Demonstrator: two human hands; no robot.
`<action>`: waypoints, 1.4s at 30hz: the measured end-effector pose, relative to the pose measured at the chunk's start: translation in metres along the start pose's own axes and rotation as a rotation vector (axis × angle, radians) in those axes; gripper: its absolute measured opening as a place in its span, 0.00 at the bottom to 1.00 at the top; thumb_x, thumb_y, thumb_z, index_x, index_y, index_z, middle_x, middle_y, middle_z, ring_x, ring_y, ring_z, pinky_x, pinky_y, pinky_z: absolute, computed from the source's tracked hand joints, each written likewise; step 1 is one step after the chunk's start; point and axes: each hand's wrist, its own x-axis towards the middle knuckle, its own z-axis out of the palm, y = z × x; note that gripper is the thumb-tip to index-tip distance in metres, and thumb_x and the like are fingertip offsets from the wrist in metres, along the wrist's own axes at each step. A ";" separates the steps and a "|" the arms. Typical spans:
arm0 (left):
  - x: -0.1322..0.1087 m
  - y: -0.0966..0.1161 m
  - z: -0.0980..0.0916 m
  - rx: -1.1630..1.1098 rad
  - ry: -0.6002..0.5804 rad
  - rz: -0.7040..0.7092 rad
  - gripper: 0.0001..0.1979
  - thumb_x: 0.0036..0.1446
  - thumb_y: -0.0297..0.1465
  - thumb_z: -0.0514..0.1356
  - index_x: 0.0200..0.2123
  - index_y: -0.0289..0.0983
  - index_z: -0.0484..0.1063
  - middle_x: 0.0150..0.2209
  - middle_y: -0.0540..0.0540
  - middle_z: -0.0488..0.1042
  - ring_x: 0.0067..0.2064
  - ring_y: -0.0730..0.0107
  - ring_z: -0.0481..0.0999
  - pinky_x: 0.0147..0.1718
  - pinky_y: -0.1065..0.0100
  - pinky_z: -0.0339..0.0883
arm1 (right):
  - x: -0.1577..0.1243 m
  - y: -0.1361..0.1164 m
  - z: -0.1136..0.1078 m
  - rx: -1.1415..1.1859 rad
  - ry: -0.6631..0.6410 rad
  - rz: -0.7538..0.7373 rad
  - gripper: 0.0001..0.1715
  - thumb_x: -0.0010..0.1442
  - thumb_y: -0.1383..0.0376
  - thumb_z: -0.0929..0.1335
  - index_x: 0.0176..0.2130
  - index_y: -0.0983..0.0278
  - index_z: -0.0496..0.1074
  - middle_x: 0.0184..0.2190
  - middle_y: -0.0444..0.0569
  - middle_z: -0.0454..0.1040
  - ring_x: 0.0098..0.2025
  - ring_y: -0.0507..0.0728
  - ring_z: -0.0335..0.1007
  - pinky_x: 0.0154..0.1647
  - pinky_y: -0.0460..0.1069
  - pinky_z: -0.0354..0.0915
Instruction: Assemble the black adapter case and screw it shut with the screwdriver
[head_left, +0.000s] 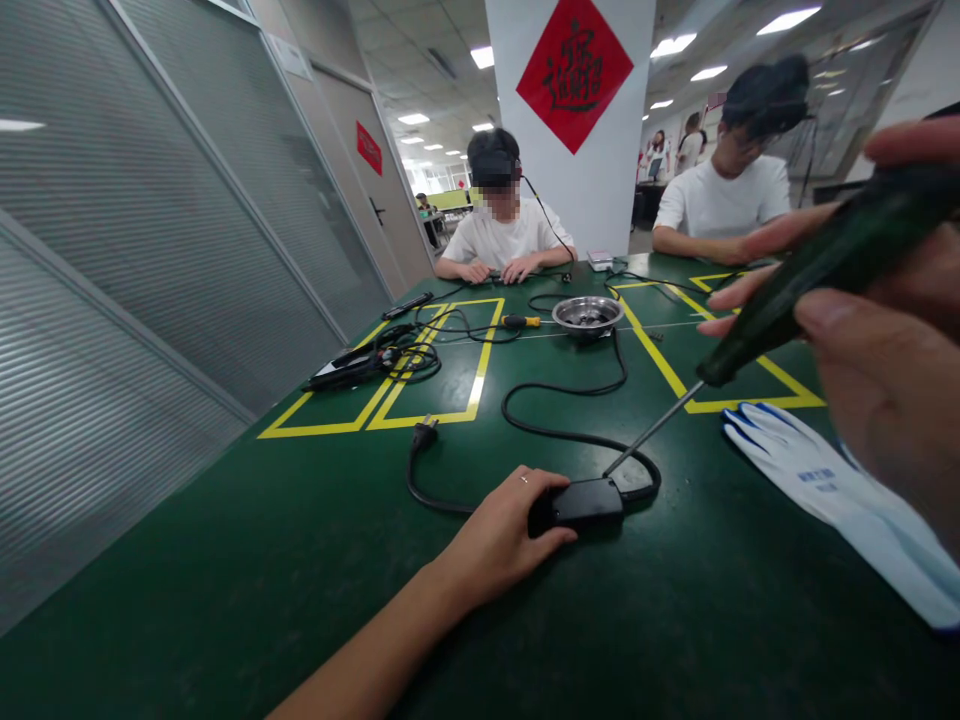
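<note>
Bracing a black rectangular plastic power adapter [581, 503] against the dark green table top [300, 560], the left hand [504, 535] sits at 6 o'clock in the view. Its fingers are pressed together and curled onto the adapter's left end. A ring shows on one finger.

The right hand [892, 340] looms at 3 o'clock, very close to the camera and blurred. It grips a dark green-handled screwdriver [817, 270], one digit above the handle and the rest wrapped beneath, with two fingers stretched loosely forward past the grip. The thin steel shaft [652, 430] slants down toward 8 o'clock, and its tip meets the adapter's top right corner.

A black rubber cable [570, 395] leaves the adapter's right end and loops away toward 12 o'clock. A second lead runs from under the left hand to a black two-pin plug [424, 432] at the adapter's 10 o'clock.

A white knit glove with blue fingertips [825, 485] lies flat at the adapter's 3 o'clock, apart from it. A round shiny steel bowl [587, 314] stands far off at 12 o'clock, with a yellow-handled screwdriver [523, 321] just beside it at its 9 o'clock. Yellow tape rectangles [476, 380] mark the table.

Two people in white T-shirts [504, 235] [724, 200] sit at the far edge, at 12 and 1 o'clock, forearms on the table. A red diamond-shaped paper sign [574, 70] hangs on the white pillar between them.
</note>
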 end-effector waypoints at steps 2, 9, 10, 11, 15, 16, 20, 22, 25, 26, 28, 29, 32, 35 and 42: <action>0.000 0.001 0.000 0.000 0.003 0.003 0.22 0.55 0.34 0.65 0.53 0.41 0.65 0.46 0.44 0.70 0.48 0.61 0.70 0.48 0.60 0.65 | -0.006 -0.006 0.008 -0.014 -0.010 -0.003 0.30 0.56 0.70 0.67 0.55 0.50 0.61 0.48 0.43 0.73 0.52 0.58 0.70 0.54 0.57 0.69; -0.002 0.001 -0.002 0.010 -0.002 0.006 0.23 0.56 0.34 0.64 0.54 0.41 0.65 0.47 0.44 0.70 0.47 0.61 0.70 0.49 0.59 0.65 | -0.025 -0.005 0.034 0.120 -0.107 -0.021 0.31 0.55 0.74 0.66 0.56 0.55 0.60 0.47 0.45 0.71 0.43 0.56 0.74 0.52 0.54 0.73; -0.002 0.001 -0.002 0.006 0.000 0.009 0.24 0.56 0.34 0.64 0.54 0.41 0.65 0.47 0.44 0.70 0.47 0.60 0.70 0.49 0.59 0.65 | -0.025 -0.004 0.035 0.125 -0.116 -0.022 0.31 0.55 0.74 0.66 0.56 0.54 0.60 0.47 0.45 0.71 0.43 0.56 0.74 0.52 0.54 0.73; -0.002 0.001 -0.001 0.000 0.000 0.011 0.24 0.56 0.35 0.64 0.55 0.41 0.64 0.46 0.44 0.70 0.47 0.60 0.70 0.49 0.59 0.65 | -0.025 -0.003 0.035 0.123 -0.127 -0.020 0.31 0.55 0.74 0.66 0.55 0.54 0.60 0.47 0.44 0.71 0.43 0.56 0.74 0.51 0.54 0.73; -0.002 0.000 0.000 -0.028 0.012 0.015 0.22 0.57 0.34 0.64 0.54 0.41 0.65 0.46 0.45 0.71 0.47 0.62 0.71 0.49 0.60 0.65 | -0.021 -0.006 0.034 0.051 -0.188 -0.027 0.30 0.54 0.69 0.69 0.54 0.50 0.61 0.49 0.41 0.70 0.45 0.55 0.74 0.51 0.53 0.73; -0.001 0.000 0.000 -0.033 0.019 0.014 0.22 0.56 0.33 0.64 0.54 0.41 0.66 0.46 0.45 0.71 0.47 0.62 0.71 0.49 0.61 0.65 | -0.019 -0.008 0.035 0.017 -0.189 -0.048 0.31 0.53 0.66 0.70 0.54 0.49 0.62 0.51 0.41 0.69 0.46 0.56 0.73 0.50 0.53 0.73; -0.001 -0.001 0.002 -0.044 0.034 0.009 0.22 0.55 0.32 0.65 0.53 0.41 0.66 0.45 0.46 0.71 0.46 0.63 0.71 0.48 0.62 0.65 | -0.009 -0.018 0.039 -0.155 -0.173 -0.166 0.29 0.49 0.58 0.73 0.51 0.50 0.67 0.50 0.40 0.70 0.46 0.56 0.72 0.44 0.51 0.76; -0.001 -0.002 0.003 -0.048 0.038 0.008 0.21 0.55 0.33 0.65 0.52 0.40 0.67 0.45 0.46 0.71 0.46 0.62 0.71 0.48 0.62 0.65 | -0.004 -0.022 0.042 -0.193 -0.213 -0.187 0.28 0.52 0.61 0.72 0.53 0.52 0.66 0.48 0.42 0.72 0.44 0.56 0.74 0.42 0.51 0.76; -0.002 -0.003 0.004 -0.054 0.043 0.014 0.21 0.56 0.33 0.64 0.52 0.39 0.67 0.45 0.45 0.72 0.47 0.61 0.71 0.48 0.61 0.65 | -0.001 -0.025 0.045 -0.228 -0.292 -0.201 0.33 0.54 0.66 0.69 0.57 0.51 0.62 0.49 0.43 0.72 0.45 0.57 0.73 0.45 0.53 0.75; -0.002 -0.003 0.004 -0.055 0.047 0.023 0.20 0.56 0.33 0.64 0.52 0.39 0.67 0.46 0.44 0.72 0.47 0.61 0.71 0.49 0.60 0.65 | -0.001 -0.026 0.045 -0.239 -0.313 -0.207 0.34 0.53 0.67 0.68 0.58 0.51 0.61 0.49 0.42 0.72 0.47 0.57 0.73 0.47 0.54 0.74; -0.002 -0.002 0.004 -0.052 0.052 0.053 0.19 0.57 0.32 0.64 0.51 0.39 0.67 0.48 0.44 0.71 0.50 0.60 0.70 0.51 0.60 0.64 | -0.002 -0.027 0.045 -0.244 -0.327 -0.229 0.33 0.53 0.67 0.69 0.57 0.51 0.62 0.51 0.42 0.71 0.48 0.57 0.72 0.50 0.53 0.73; -0.002 -0.001 0.003 -0.046 0.057 0.072 0.19 0.56 0.31 0.64 0.51 0.39 0.67 0.49 0.44 0.70 0.51 0.60 0.69 0.52 0.60 0.63 | -0.002 -0.027 0.045 -0.240 -0.324 -0.236 0.32 0.53 0.66 0.69 0.56 0.52 0.63 0.52 0.42 0.70 0.49 0.57 0.72 0.50 0.52 0.73; -0.003 0.001 0.001 -0.013 0.075 0.103 0.19 0.55 0.31 0.65 0.50 0.39 0.67 0.50 0.44 0.69 0.52 0.61 0.69 0.53 0.61 0.62 | -0.001 -0.028 0.042 -0.195 -0.345 -0.228 0.33 0.54 0.69 0.68 0.58 0.54 0.61 0.52 0.42 0.70 0.48 0.54 0.71 0.50 0.47 0.72; -0.007 0.000 0.001 0.011 0.107 0.117 0.16 0.55 0.32 0.66 0.46 0.38 0.68 0.50 0.44 0.70 0.51 0.62 0.70 0.52 0.61 0.64 | 0.001 -0.024 0.037 -0.079 -0.452 -0.155 0.36 0.54 0.73 0.66 0.60 0.56 0.58 0.49 0.42 0.72 0.46 0.51 0.73 0.48 0.44 0.72; -0.013 -0.011 0.009 0.032 0.177 0.210 0.06 0.59 0.31 0.62 0.39 0.38 0.70 0.51 0.44 0.73 0.50 0.65 0.73 0.49 0.63 0.68 | 0.007 -0.009 0.023 0.286 -0.266 0.064 0.27 0.57 0.72 0.67 0.55 0.62 0.60 0.44 0.47 0.74 0.42 0.55 0.75 0.45 0.53 0.74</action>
